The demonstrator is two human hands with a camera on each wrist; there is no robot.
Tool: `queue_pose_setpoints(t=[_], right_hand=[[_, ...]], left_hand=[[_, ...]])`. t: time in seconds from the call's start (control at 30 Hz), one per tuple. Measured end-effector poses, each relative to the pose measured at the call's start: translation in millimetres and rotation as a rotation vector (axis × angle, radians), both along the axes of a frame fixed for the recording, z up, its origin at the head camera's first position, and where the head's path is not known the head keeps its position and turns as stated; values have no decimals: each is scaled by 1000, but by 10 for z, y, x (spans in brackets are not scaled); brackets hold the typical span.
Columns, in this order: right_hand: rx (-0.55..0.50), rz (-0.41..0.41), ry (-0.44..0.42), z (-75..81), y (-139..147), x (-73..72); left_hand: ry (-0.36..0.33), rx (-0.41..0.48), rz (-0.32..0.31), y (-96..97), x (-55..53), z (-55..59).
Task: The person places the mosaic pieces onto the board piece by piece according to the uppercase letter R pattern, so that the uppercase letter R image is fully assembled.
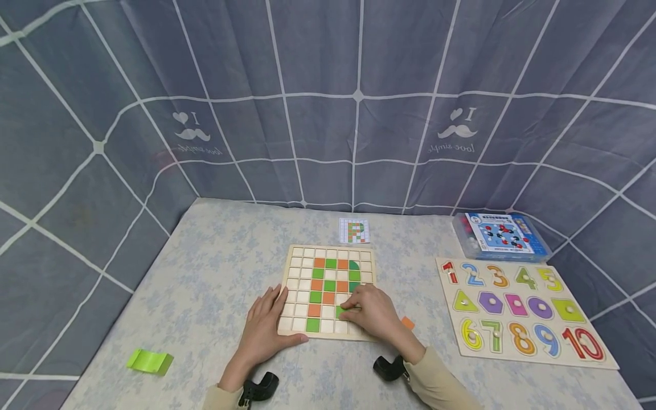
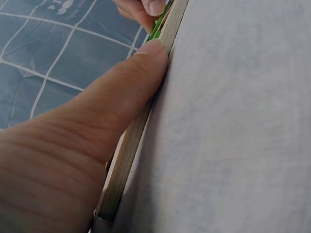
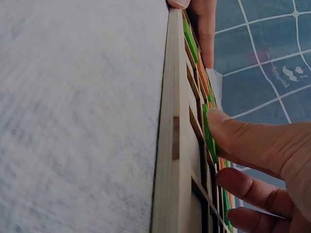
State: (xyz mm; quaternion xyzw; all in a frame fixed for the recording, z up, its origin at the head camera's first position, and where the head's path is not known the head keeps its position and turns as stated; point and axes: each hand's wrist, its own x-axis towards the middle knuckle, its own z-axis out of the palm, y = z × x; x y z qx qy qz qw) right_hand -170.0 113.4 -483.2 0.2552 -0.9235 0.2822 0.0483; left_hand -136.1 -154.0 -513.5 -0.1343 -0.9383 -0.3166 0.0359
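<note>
A wooden grid board (image 1: 299, 326) lies on the table, with green and orange tiles set in some of its squares. My left hand (image 1: 263, 324) rests at the board's left side, fingers extended along it. Its thumb (image 2: 131, 80) lies against the near edge. With thumb and fingertips, my right hand (image 1: 373, 312) pinches a green square tile (image 3: 209, 133) over a lower square, right at the board's surface. Rounded dark green pieces (image 1: 353, 265) sit in the right column of the pattern. The right hand hides part of the board's lower right.
A small pattern card (image 1: 354, 231) lies behind the board. By my right wrist is a loose orange tile (image 1: 408, 323). On the right are a number puzzle board (image 1: 517, 341) and a plastic box (image 1: 502, 236). A light green wavy object (image 1: 150, 361) lies at the left.
</note>
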Motion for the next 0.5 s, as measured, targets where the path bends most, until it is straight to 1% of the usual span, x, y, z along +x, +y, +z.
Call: queue_pose_setpoints(t=[0.2, 0.33, 0.5], right_hand=[[-11, -2, -10, -7, 15, 5], [-20, 19, -4, -18, 30, 9], [-43, 51, 46, -40, 65, 26]], left_hand=[[-1, 4, 0, 3, 3, 0], [2, 5, -1, 3, 7, -1], [8, 8, -4, 1, 8, -2]])
